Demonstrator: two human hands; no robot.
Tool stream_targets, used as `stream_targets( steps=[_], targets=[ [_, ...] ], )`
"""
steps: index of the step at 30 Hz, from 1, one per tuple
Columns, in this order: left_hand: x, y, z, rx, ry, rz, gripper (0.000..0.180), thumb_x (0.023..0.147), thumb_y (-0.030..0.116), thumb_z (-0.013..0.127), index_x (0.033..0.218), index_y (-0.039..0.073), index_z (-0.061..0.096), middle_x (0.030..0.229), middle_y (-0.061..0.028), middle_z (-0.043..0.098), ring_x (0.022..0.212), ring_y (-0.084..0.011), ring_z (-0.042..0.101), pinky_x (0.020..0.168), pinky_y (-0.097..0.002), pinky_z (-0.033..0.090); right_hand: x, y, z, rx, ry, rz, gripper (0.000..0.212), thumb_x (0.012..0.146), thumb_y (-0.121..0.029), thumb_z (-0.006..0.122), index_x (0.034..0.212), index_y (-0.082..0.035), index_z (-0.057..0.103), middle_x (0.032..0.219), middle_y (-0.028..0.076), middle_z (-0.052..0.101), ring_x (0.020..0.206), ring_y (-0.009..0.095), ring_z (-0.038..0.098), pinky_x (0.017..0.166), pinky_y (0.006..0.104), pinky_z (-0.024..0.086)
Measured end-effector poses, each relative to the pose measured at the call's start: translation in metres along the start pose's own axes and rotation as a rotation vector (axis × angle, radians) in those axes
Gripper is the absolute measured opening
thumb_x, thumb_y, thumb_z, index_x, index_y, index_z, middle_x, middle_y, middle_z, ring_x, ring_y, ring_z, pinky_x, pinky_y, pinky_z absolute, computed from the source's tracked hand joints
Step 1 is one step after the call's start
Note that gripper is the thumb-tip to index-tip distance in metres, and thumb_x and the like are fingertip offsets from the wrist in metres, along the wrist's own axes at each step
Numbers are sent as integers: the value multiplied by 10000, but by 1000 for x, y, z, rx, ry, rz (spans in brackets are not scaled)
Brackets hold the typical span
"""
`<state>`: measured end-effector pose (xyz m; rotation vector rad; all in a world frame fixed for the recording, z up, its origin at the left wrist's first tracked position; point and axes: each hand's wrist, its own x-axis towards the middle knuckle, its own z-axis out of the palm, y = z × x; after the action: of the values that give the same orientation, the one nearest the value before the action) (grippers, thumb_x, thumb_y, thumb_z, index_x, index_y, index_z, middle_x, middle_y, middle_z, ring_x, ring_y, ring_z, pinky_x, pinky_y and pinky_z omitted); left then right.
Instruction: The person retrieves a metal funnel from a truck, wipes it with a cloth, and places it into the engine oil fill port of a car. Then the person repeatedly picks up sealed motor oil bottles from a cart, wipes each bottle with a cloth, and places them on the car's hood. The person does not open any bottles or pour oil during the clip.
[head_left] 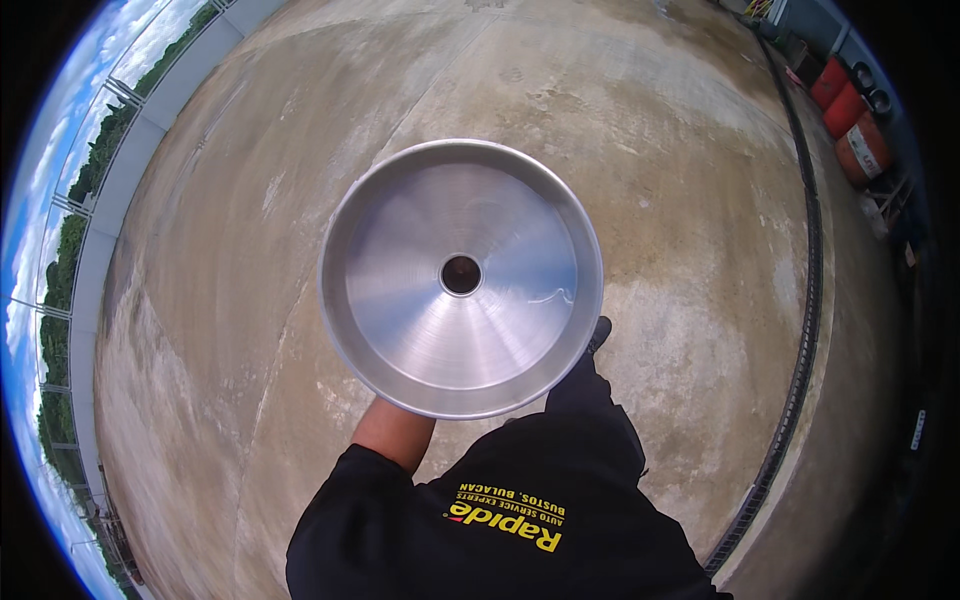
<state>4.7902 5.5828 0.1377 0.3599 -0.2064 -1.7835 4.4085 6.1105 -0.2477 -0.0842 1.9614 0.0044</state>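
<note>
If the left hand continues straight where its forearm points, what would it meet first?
Probably the round metal dish: the left forearm disappears beneath its near side. The hand itself is hidden, so whether it touches the dish or would pass below is unclear.

Three lines of yellow lettering [508,515] stand upside down on a black shirt [600,490]; pale lettering [871,151] marks an orange drum [852,160].

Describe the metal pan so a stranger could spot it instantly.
Against the concrete floor, find the black shirt at the lower edge. The pan appears just above it. Unlike the red drums far right, it is silvery, with a dark central hole.
</note>
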Motion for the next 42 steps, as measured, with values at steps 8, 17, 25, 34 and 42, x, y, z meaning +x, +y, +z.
stream_targets(
  steps=[8,17,25,34,42],
  targets=[
    [390,-86,68,-110,-22,-25,571,1050,402,538,1491,50,453,1346,-163,623,1202,-266,654,991,-452,596,116,-417,-217,125,201,-169,461,909,-237,704,1279,9,583,1111,186,691,986,291,689,877,432,554],
    [793,-138,124,-44,164,49,510,1063,328,500,1453,0,477,1320,-197,630,1158,-296,674,926,-442,621,5,-1204,-613,334,677,-1247,435,951,-277,679,1290,-21,580,1155,119,697,1029,248,685,945,378,526],
    [1242,-213,219,62,83,-171,497,1062,316,498,1440,-6,489,1306,-195,637,1145,-295,679,917,-440,622,52,-1520,-719,1258,-412,-856,405,967,-319,481,1246,-47,592,1171,135,679,1110,253,679,952,423,560],
    [1713,-336,349,109,-115,-304,484,1060,304,495,1425,-13,502,1290,-194,644,1130,-293,684,907,-437,623,-124,-2009,-805,-779,926,-2247,404,775,-239,750,1170,-172,701,1327,103,589,1281,289,549,1015,458,486],
    [2040,-381,415,96,-19,-222,472,1058,293,493,1412,-19,514,1276,-192,651,1117,-292,689,898,-434,625,-103,-2317,-965,-958,335,-1826,270,814,-183,662,1032,-24,650,1183,198,592,1094,335,601,882,446,559]
  ],
)
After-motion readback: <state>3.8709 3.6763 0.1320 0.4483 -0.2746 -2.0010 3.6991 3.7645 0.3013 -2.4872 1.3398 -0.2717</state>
